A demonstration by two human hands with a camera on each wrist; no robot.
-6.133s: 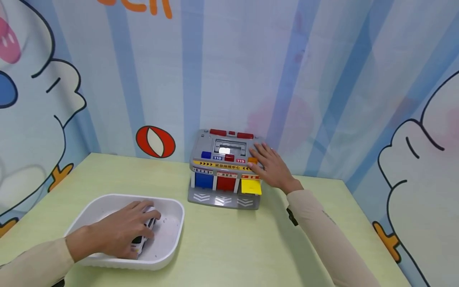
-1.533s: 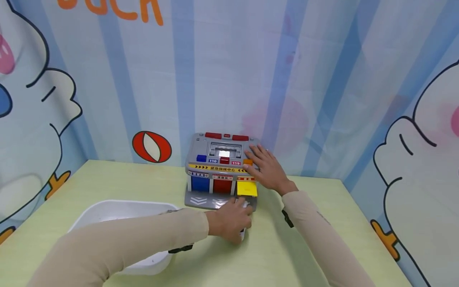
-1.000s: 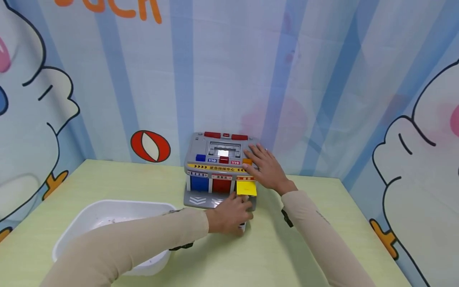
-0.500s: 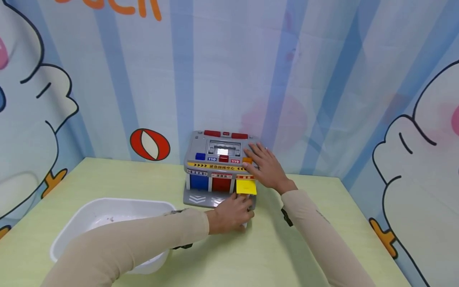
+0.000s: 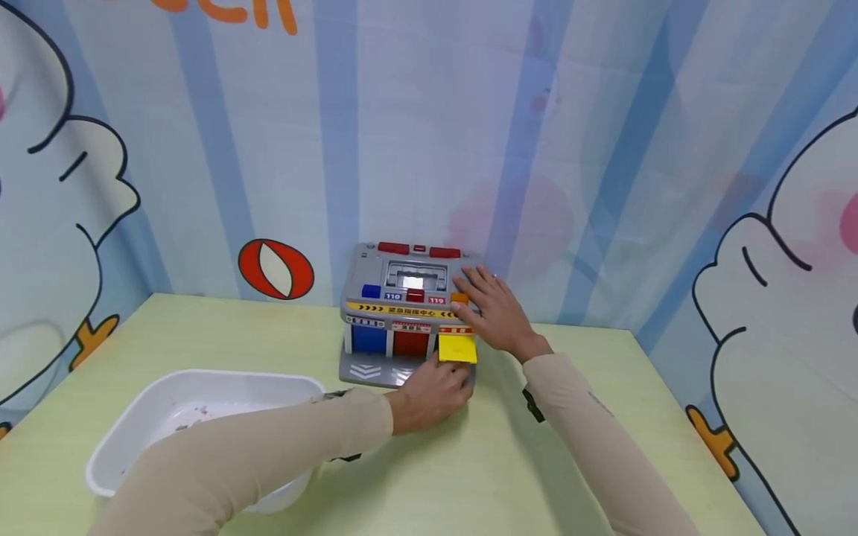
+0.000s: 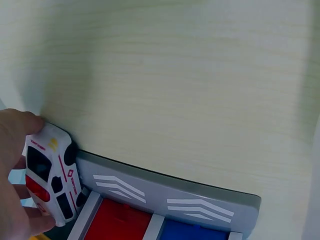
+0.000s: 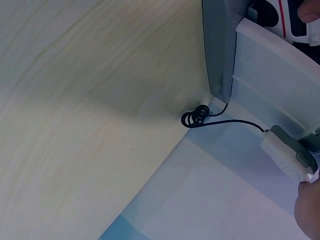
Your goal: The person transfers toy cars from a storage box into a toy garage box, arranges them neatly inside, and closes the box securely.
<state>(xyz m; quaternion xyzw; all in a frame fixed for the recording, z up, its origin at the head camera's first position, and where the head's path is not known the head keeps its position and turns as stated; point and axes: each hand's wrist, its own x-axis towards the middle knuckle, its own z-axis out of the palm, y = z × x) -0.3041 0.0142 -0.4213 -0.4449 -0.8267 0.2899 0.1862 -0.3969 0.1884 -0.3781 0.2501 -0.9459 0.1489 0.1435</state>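
In the head view my left hand (image 5: 432, 394) is at the front right of a grey toy rescue station (image 5: 365, 275), right at the raised yellow door (image 5: 458, 348). It grips a white toy car (image 6: 52, 175) with red markings and a red roof patch; the left wrist view shows thumb and fingers on either side. One end of the car points into the bay under the yellow door, and the hand hides most of the car in the head view. My right hand (image 5: 496, 313) rests on the right side of the station's roof, fingers extended beside the orange button (image 5: 459, 297).
A white plastic basin (image 5: 228, 394) sits at the left, partly behind my left sleeve. The blue door (image 5: 369, 339) and red door (image 5: 410, 344) are down. A white-and-grey handset (image 7: 287, 152) on a coiled black cord hangs at the station's side. A printed curtain stands behind the table.
My left hand has carried the toy car from the basin to the station's front and slid it forward toward the bay under the yellow door. The right hand has stayed on the roof.
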